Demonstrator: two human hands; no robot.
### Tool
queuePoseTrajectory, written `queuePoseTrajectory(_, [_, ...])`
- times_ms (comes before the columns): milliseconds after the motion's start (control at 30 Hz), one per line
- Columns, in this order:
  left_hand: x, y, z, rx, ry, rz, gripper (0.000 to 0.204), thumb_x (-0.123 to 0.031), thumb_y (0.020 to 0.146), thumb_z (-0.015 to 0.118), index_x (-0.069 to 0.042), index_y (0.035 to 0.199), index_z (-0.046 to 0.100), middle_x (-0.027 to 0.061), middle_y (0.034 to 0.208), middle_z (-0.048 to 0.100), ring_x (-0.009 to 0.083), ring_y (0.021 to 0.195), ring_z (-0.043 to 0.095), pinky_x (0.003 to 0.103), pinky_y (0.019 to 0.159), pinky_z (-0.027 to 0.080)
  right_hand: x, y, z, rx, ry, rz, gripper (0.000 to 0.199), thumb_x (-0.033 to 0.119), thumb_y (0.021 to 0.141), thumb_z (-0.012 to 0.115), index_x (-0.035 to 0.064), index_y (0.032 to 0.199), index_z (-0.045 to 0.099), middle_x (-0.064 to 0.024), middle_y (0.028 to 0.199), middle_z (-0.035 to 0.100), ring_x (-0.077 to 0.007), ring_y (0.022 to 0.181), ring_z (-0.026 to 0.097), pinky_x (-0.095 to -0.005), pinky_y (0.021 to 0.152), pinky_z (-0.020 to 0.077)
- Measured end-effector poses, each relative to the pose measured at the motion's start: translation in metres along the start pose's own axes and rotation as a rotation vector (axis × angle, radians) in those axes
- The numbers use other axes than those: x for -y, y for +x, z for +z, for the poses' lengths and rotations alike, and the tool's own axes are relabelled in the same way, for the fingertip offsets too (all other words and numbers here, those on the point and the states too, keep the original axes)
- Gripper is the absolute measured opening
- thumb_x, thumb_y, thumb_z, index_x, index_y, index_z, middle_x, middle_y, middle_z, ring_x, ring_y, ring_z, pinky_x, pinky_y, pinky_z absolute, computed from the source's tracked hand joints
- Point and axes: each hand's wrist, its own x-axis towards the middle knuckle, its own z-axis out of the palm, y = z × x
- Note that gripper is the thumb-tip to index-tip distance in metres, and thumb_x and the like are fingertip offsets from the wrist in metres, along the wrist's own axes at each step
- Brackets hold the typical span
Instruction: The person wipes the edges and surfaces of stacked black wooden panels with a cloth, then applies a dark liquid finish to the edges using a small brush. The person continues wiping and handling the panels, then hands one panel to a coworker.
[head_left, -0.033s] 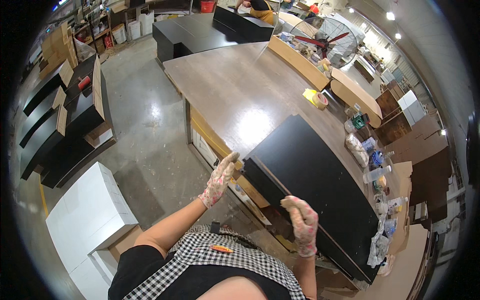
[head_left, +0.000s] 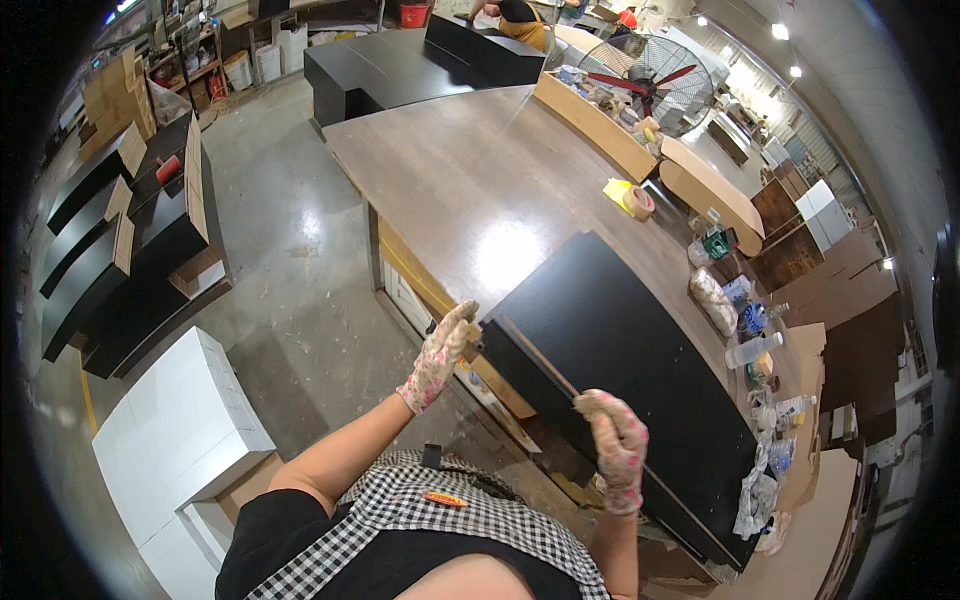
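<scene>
A long black panel [head_left: 620, 340] lies at the near right side of the brown-topped worktable, its narrow edge toward me. My right hand [head_left: 616, 450], in a white work glove with pink spots, is at that near edge, fingers bent and pressed together. Whatever they may hold is hidden. My left hand [head_left: 438, 358], in a matching glove, is raised beside the panel's left corner. Its fingers are stretched out, with nothing seen in them. I cannot tell whether it touches the corner.
The brown worktable [head_left: 430, 160] carries a tape roll [head_left: 638, 203], several bottles [head_left: 752, 350] and a wooden tray [head_left: 600, 120]. A white cabinet [head_left: 180, 420] and black cabinets [head_left: 130, 270] stand left. Beyond are a large fan [head_left: 650, 85] and a person in yellow trousers [head_left: 522, 30].
My right hand has shifted slightly to the right along the panel's near edge. My left hand has barely moved, and the panel lies in about the same place.
</scene>
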Motion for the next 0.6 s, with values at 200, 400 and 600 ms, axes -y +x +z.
queuePoseTrajectory(200, [-0.021, 0.058, 0.011, 0.162, 0.13, -0.327, 0.06, -0.04, 0.103, 0.049, 0.002, 0.146, 0.041, 0.0126, 0.147, 0.048, 0.0223, 0.137, 0.043, 0.035, 0.116, 0.031, -0.054, 0.057, -0.138, -0.25, -0.063, 0.167, 0.024, 0.007, 0.1, 0.054, -0.0017, 0.121, 0.063, -0.0096, 0.112, 0.069, -0.0173, 0.103, 0.065, -0.0304, 0.095, 0.0513])
queuePoseTrajectory(400, [-0.04, 0.087, 0.016, 0.391, 0.417, -0.44, 0.066, -0.042, 0.101, 0.053, 0.001, 0.148, 0.038, 0.0158, 0.15, 0.043, 0.0258, 0.14, 0.039, 0.035, 0.116, 0.031, -0.122, 0.098, -0.18, -0.247, -0.506, 0.286, 0.033, 0.013, 0.098, 0.056, -0.0012, 0.129, 0.058, -0.0167, 0.128, 0.062, -0.0296, 0.121, 0.058, -0.0372, 0.105, 0.0439])
queuePoseTrajectory(600, [-0.031, 0.111, 0.02, 0.57, 0.476, -0.497, 0.091, -0.058, 0.093, 0.057, 0.007, 0.149, 0.028, 0.0274, 0.154, 0.031, 0.0347, 0.144, 0.032, 0.039, 0.117, 0.028, -0.135, 0.102, -0.176, -0.173, -0.634, 0.202, 0.037, 0.017, 0.097, 0.059, -0.0007, 0.13, 0.057, -0.018, 0.131, 0.059, -0.0311, 0.123, 0.056, -0.0394, 0.106, 0.0426])
